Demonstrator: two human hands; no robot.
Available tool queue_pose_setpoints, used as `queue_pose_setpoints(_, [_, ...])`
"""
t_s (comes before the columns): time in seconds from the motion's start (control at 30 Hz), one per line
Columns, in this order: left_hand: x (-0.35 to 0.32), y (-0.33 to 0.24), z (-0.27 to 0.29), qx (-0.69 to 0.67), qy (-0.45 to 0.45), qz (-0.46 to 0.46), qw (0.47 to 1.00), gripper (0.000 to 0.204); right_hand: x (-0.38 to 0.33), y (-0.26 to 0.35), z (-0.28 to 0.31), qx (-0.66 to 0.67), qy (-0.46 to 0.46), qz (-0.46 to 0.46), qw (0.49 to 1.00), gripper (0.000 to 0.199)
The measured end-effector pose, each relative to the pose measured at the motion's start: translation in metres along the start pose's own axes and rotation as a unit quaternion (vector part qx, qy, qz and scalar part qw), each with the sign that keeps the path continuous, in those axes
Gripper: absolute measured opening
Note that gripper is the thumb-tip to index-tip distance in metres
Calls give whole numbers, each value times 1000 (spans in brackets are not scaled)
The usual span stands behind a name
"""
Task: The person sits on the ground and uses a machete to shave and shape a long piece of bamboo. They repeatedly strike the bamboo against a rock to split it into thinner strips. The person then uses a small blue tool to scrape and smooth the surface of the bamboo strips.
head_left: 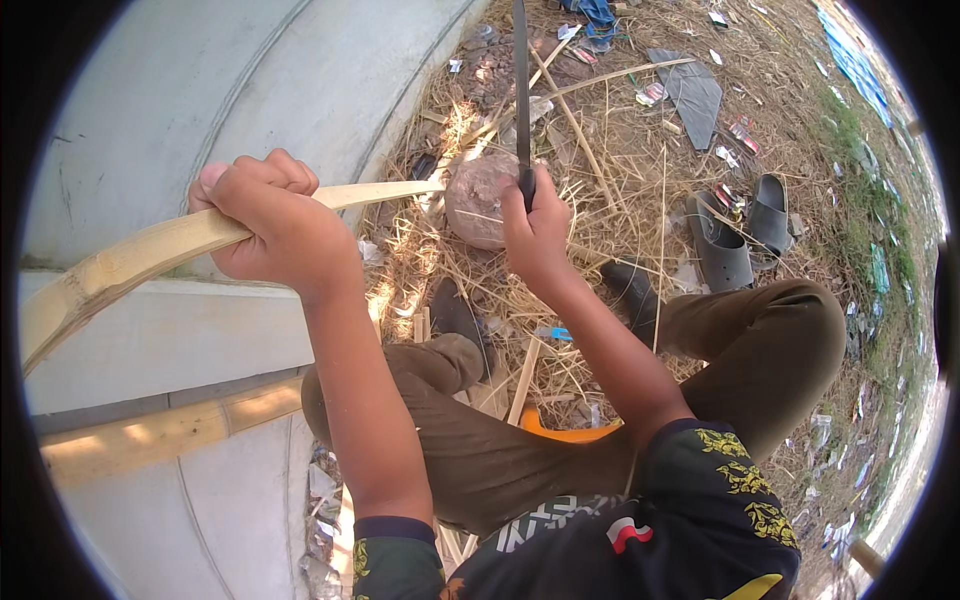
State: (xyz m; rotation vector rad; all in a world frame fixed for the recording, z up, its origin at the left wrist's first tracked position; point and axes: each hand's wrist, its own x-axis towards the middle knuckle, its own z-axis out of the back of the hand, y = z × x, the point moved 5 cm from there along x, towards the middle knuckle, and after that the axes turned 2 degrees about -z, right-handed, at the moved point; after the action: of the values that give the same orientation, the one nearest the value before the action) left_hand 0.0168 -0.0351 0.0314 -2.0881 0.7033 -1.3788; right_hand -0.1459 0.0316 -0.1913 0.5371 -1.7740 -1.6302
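Wall (pixel 130 110), strip (pixel 375 193) and block (pixel 473 205) crowd the left edge of the ground (pixel 785 95); right of the knife (pixel 523 110), space over the sandals (pixel 722 250) lies free.

Outdoors, beside a pale grey wall (pixel 300 90)
We have the wall on our left, scored with dark seams; to our right, ground (pixel 775 90) spreads under straw (pixel 640 195) and scattered litter (pixel 743 135), with green grass (pixel 845 130) and a blue sheet (pixel 857 70) toward the far edge. Sunlight (pixel 402 268) falls in patches near the wall.

No text can be read on the dark shirt (pixel 690 562) or scattered litter (pixel 651 94).
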Motion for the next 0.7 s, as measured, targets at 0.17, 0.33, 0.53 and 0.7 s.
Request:
queue_pose_setpoints(0.17, [23, -29, 1, -12, -17, -32, 999, 38, 7, 6, -9, 40, 1, -33, 999, 16])
queue_pose_setpoints(0.33, [14, -8, -1, 4, 33, 0, 999, 34, 11, 16, -1, 83, 25, -109, 990, 19])
queue_pose_setpoints(0.53, [20, -4, 12, 3, 20, -15, 1000, 31, 18, 57, 4, 149, 24, 16, 988, 22])
queue_pose_setpoints(0.7, [22, 1, 3, -27, -6, 33, 999, 34, -53, -158, 2, -394, 261, -190, 860, 25])
